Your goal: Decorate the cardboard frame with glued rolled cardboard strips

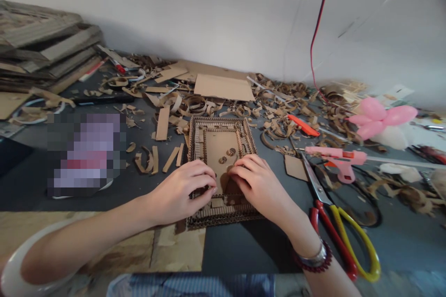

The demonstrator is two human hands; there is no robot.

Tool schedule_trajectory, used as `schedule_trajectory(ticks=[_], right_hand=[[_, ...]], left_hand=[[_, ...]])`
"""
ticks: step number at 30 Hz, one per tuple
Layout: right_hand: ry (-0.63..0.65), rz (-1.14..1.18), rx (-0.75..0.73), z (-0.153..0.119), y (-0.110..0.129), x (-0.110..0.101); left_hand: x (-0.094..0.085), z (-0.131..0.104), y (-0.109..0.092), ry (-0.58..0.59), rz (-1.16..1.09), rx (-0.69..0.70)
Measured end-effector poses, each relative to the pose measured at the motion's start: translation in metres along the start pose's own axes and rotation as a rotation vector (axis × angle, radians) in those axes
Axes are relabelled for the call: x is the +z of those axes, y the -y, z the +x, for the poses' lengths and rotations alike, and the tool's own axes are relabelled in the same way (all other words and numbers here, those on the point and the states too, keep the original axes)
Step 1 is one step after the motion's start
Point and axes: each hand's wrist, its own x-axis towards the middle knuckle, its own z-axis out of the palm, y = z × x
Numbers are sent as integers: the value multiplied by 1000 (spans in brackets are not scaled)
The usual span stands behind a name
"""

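A rectangular cardboard frame (223, 217) with corrugated strips round its border lies flat on the dark table in front of me. Two small coiled cardboard discs rest on its inner panel (216, 141). My left hand (188, 188) reaches over the frame's left side, its thumb and fingertips bent together near the inner edge. From the right, my right hand (259, 185) lies across the opposite border, fingers curled and pressed together over the panel. A shadow falls between the hands. Whatever either hand pinches is too small or hidden to make out.
Red-and-yellow-handled scissors (320, 190) and a pink glue gun (343, 158) lie at right, near an orange cutter (303, 125) and pink balloon-like shape (379, 116). Cardboard scraps (195, 102) spread along the wall. Stacked cardboard frames (45, 46) stand at back left, behind a blurred purple item (88, 153).
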Motion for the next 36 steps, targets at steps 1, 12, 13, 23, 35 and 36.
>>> schedule_trajectory(ticks=[1,12,13,23,35,36], right_hand=[[-5,3,-1,0,0,0],[5,2,13,0,3,-5],[2,6,15,0,3,-5],[-3,18,47,-1,1,-7],[-24,57,37,-2,0,-11],[-28,61,38,-2,0,-11]], left_hand=[[0,0,0,-1,3,0],[0,-1,1,-13,7,1],[0,-1,1,-13,10,0],[1,-1,1,-16,19,4],[0,-1,2,-12,17,-4],[1,-1,2,-12,13,0]])
